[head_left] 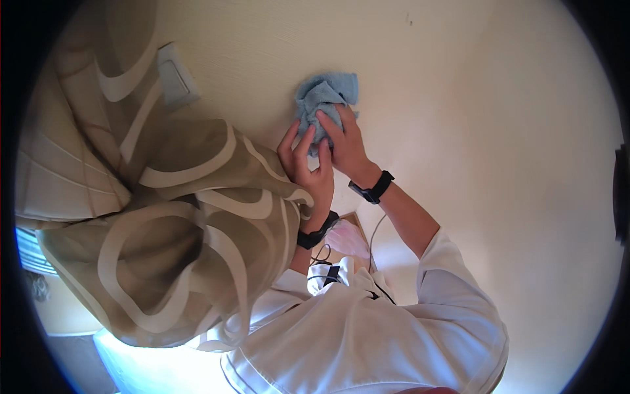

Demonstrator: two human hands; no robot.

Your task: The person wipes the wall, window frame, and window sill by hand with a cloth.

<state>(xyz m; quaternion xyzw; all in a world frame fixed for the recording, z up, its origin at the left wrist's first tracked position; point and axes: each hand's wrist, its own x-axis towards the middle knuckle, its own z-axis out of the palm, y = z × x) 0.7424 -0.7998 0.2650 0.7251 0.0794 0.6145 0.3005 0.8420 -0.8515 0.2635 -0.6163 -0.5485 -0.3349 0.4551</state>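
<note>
A light-blue cloth [326, 92] lies bunched up against the cream wall, at the upper middle of the head view. My right hand [349, 146] grips its lower right part, with the fingers bent over the folds. From the lower left, my left hand [314, 172] has its curved fingers on the bottom of the cloth, close beside the right hand. Each wrist wears a black band. The palms and part of the cloth's underside are hidden.
A brown curtain [177, 151] with cream curved stripes hangs at the left, right beside my left forearm. A white wall switch [177, 75] is partly behind it. Beneath my arms are a pink item [348, 238] and a thin dark cable [373, 240]. The wall [420, 85] extends to the right.
</note>
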